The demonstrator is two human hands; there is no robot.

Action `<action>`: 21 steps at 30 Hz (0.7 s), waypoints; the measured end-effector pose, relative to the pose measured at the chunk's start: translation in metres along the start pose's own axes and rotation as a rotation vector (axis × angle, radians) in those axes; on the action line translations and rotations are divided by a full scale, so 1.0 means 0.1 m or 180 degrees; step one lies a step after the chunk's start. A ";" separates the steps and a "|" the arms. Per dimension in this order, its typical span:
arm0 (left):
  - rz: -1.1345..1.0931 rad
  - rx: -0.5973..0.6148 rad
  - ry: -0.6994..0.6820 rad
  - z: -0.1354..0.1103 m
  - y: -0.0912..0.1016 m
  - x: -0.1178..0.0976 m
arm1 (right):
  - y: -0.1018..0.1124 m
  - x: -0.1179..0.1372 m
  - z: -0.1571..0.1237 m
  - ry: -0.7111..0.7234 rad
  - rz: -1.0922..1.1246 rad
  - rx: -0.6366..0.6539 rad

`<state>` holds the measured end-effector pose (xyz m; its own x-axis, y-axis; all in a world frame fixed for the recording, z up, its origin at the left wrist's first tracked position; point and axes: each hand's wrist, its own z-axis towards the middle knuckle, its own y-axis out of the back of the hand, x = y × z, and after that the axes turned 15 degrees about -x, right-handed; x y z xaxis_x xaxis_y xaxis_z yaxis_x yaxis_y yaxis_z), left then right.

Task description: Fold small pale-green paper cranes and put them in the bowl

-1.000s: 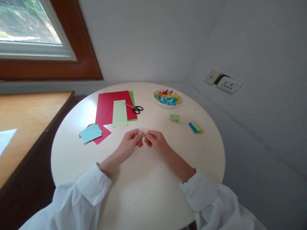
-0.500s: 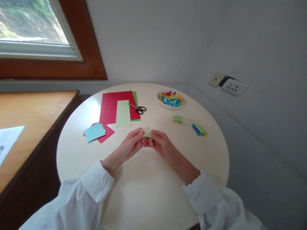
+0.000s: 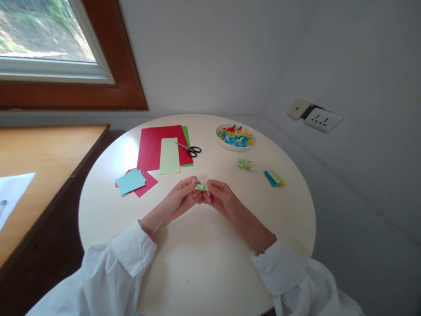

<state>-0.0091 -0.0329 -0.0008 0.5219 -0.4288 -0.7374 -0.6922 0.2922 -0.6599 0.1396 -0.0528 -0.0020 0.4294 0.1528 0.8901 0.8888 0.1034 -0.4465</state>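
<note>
remotely i watch a round white table (image 3: 197, 276) | left hand (image 3: 184, 194) and right hand (image 3: 224, 196) over it, fingers clamped on opposite ends, neither nearer | small pale-green folded-paper piece (image 3: 201, 187) between them, long axis running left to right

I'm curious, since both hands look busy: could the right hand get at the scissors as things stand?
Probably, if it lets go: the right hand and left hand pinch the folded green paper, yet nothing seems to block the way to the scissors.
</note>
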 end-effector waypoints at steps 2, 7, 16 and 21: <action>-0.0038 0.0033 0.0036 0.00 0.00 -0.01 | 0.00 0.01 -0.01 -0.0012 -0.0027 0.0014; -0.0064 0.0088 0.0069 -0.01 0.01 -0.01 | -0.01 0.03 -0.02 -0.0049 -0.0044 0.0050; -0.0006 0.0018 0.0186 0.00 0.04 -0.02 | 0.04 0.01 0.00 -0.0019 -0.0108 0.0004; 0.0008 0.0032 0.0198 0.01 0.04 -0.02 | 0.03 0.00 0.02 -0.0143 -0.0040 -0.0085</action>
<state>-0.0128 -0.0301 -0.0021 0.4879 -0.4802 -0.7289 -0.6884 0.3018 -0.6596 0.1425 -0.0505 -0.0033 0.4112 0.1956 0.8903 0.8983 0.0793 -0.4323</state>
